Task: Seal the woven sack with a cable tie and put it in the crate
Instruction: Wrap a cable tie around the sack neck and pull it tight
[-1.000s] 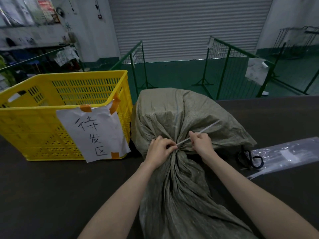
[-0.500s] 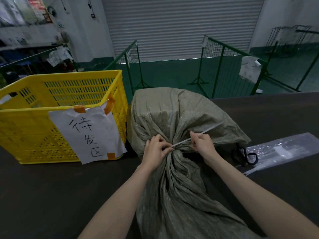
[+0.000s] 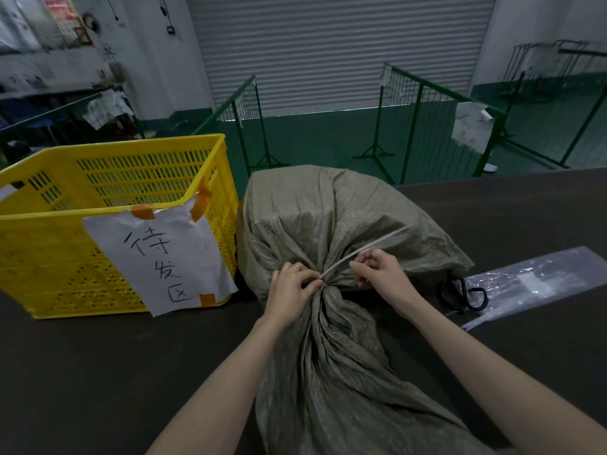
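Note:
A grey-green woven sack (image 3: 331, 218) lies on the dark table, its neck gathered into a tight bunch in the middle. A white cable tie (image 3: 377, 243) circles that neck, and its free tail sticks up to the right. My left hand (image 3: 292, 290) pinches the tie's head at the gathered neck. My right hand (image 3: 381, 270) grips the tail just right of the neck. The yellow slatted crate (image 3: 108, 178) stands to the left of the sack, touching or nearly touching it, with a taped paper label on its front.
Black-handled scissors (image 3: 460, 295) lie right of the sack, next to a clear plastic bag (image 3: 538, 277). The dark table (image 3: 82, 372) extends toward me. Behind the table are green metal barriers (image 3: 414, 103) and a shutter door.
The tie's tail has been drawn a little further through and my right hand sits slightly farther right along it. The camera has shifted a little; sack and crate stay in place.

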`<state>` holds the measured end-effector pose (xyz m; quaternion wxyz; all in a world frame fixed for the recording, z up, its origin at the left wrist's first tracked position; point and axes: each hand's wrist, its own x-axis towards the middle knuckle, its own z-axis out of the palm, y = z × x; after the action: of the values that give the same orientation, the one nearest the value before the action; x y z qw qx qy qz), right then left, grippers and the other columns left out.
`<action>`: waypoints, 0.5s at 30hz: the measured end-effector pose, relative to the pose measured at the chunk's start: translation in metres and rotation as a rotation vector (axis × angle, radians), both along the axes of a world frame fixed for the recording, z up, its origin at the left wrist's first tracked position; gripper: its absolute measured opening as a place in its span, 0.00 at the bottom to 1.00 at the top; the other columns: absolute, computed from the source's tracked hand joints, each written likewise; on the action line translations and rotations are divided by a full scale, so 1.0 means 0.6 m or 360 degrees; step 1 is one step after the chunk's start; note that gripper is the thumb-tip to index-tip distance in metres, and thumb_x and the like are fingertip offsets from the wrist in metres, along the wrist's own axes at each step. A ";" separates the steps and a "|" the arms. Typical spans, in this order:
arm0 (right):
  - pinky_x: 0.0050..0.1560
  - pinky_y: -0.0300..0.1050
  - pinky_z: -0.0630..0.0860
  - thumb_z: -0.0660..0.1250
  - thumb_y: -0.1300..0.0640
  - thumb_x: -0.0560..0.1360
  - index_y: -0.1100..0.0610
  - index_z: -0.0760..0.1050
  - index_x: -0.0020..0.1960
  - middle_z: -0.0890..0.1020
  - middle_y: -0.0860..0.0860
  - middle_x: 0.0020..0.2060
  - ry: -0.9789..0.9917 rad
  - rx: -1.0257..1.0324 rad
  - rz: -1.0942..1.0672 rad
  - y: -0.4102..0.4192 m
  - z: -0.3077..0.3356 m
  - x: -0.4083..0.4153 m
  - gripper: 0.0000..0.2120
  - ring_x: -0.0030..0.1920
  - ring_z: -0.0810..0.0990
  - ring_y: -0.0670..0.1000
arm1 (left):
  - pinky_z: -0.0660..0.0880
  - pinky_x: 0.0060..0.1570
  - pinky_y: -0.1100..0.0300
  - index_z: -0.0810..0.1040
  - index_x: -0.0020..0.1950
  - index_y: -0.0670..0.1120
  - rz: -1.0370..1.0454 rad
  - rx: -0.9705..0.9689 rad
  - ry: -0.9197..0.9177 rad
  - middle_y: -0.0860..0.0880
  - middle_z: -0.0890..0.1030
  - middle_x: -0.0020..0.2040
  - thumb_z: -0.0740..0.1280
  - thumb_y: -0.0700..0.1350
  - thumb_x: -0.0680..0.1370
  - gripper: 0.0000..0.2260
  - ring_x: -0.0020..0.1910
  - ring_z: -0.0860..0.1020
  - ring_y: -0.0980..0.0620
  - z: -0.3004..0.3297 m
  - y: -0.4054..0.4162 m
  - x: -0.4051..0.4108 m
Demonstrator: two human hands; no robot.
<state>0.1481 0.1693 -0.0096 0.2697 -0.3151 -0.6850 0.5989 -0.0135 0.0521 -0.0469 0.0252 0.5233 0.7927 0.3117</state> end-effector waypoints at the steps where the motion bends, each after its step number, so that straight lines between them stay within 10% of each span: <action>1: 0.33 0.39 0.74 0.68 0.62 0.74 0.62 0.73 0.44 0.75 0.53 0.30 -0.0031 0.0064 -0.0027 0.008 -0.005 0.009 0.04 0.30 0.74 0.49 | 0.60 0.49 0.58 0.83 0.53 0.52 0.0000 0.0004 -0.0003 0.54 0.79 0.47 0.66 0.53 0.76 0.10 0.52 0.72 0.53 -0.002 -0.001 0.000; 8: 0.36 0.33 0.68 0.67 0.66 0.72 0.57 0.74 0.42 0.78 0.53 0.35 -0.0509 0.0668 -0.0251 0.063 -0.070 0.093 0.05 0.34 0.74 0.49 | 0.62 0.49 0.55 0.83 0.52 0.52 0.0043 0.0037 0.0017 0.54 0.79 0.46 0.66 0.53 0.76 0.09 0.50 0.72 0.53 -0.007 -0.001 -0.001; 15: 0.52 0.55 0.73 0.63 0.62 0.72 0.61 0.75 0.51 0.77 0.59 0.52 -0.1272 0.0875 -0.0391 0.149 -0.136 0.152 0.09 0.54 0.75 0.62 | 0.62 0.47 0.55 0.83 0.50 0.52 0.0055 0.0062 0.0035 0.54 0.79 0.44 0.67 0.52 0.76 0.08 0.48 0.72 0.53 -0.019 0.010 -0.002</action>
<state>0.2395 0.2586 -0.0910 0.1277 -0.5156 -0.8252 0.1924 -0.0147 0.0578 -0.0584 0.0008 0.5134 0.7956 0.3216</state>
